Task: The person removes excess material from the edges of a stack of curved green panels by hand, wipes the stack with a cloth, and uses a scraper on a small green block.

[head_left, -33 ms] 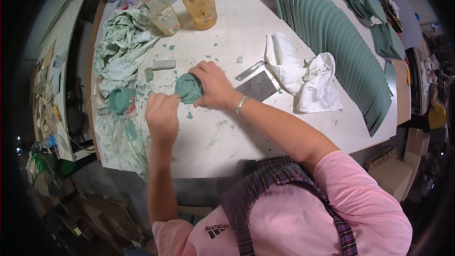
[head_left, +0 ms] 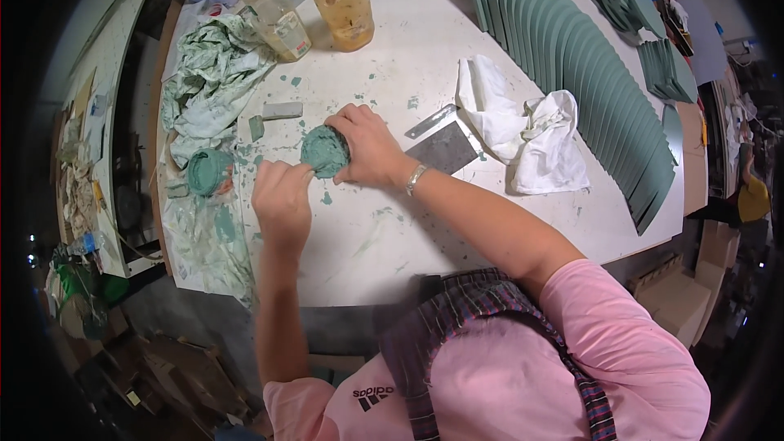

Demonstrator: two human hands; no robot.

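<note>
A small round tub of green paste [head_left: 325, 152] stands on the white tabletop, its contents rough and uneven. My right hand [head_left: 364, 147] curves around the tub's right side, fingers at the far edge and thumb at the near edge. Close by the tub's left rim, my left hand [head_left: 280, 196] is closed in a pinch, knuckles up; what it holds, if anything, is hidden. A second green-smeared tub [head_left: 210, 172] lies farther left, on a stained cloth. Beyond my hands are a grey block [head_left: 282, 110] and a smaller green piece [head_left: 256, 128].
Metal scraper plates [head_left: 445, 147] and a crumpled white cloth [head_left: 543, 143] lie right of my hands. A long row of overlapping green panels [head_left: 572, 73] runs along the right. Bottles [head_left: 343, 4] and a green-stained rag [head_left: 216, 73] stand or lie at the far left.
My left hand has shifted very slightly to the right. My right hand and the tub stay in place.
</note>
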